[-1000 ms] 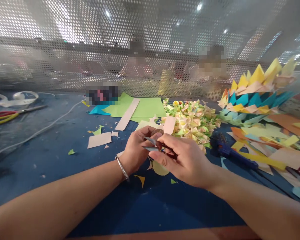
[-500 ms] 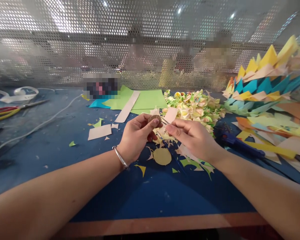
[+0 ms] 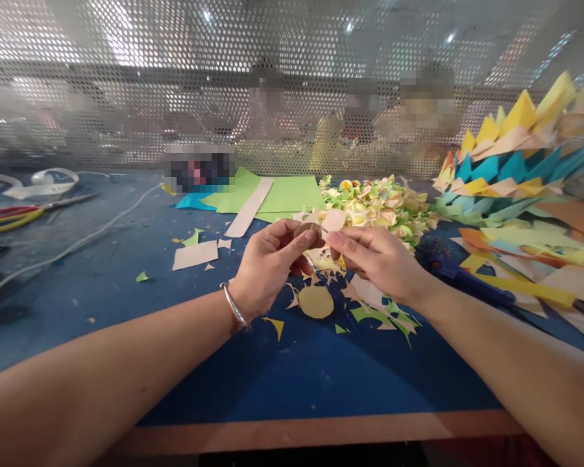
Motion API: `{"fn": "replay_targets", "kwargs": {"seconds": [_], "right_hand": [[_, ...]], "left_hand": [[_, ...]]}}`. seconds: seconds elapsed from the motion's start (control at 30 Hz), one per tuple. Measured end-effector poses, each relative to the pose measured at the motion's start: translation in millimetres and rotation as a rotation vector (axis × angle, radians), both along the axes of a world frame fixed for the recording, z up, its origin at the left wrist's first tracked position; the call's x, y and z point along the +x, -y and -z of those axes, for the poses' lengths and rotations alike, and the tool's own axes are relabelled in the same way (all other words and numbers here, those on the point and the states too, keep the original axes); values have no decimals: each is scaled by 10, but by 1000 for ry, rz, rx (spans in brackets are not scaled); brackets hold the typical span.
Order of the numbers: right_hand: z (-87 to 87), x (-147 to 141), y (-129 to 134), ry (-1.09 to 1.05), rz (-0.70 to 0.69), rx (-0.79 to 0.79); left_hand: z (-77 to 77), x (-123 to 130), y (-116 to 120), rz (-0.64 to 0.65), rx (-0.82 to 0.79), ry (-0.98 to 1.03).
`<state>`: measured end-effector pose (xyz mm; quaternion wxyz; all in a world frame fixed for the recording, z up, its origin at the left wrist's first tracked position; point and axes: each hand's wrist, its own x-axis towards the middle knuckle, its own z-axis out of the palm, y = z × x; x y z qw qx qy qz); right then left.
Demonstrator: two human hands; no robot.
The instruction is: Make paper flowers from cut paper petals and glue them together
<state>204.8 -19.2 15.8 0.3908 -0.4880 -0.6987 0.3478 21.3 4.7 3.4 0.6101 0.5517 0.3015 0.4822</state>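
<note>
My left hand pinches a small brownish round disc between thumb and fingers. Close beside it, my right hand is closed on a thin metallic stick-like tool, whose tip reaches the disc; most of the tool is hidden by the fingers. Below the hands lies a round yellow paper piece on the blue table. A thin blue pen-like stick runs under the hands, partly hidden. Paper scraps in green and pale pink are scattered around it.
Behind the hands stand a heap of small folded papers and green paper sheets. A layered folded-paper model rises at right, near a dark blue tool. Scissors and a white cable lie at left.
Both hands have shifted very slightly to the right in view. The disc tilts a little differently, and less of the thin tool shows between the hands.
</note>
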Motion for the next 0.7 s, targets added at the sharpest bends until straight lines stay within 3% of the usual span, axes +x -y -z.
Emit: {"fn": "replay_targets", "kwargs": {"seconds": [0.7], "right_hand": [[-42, 63, 9, -51, -90, 42]], "left_hand": [[-25, 14, 8, 54, 28, -26]]}}
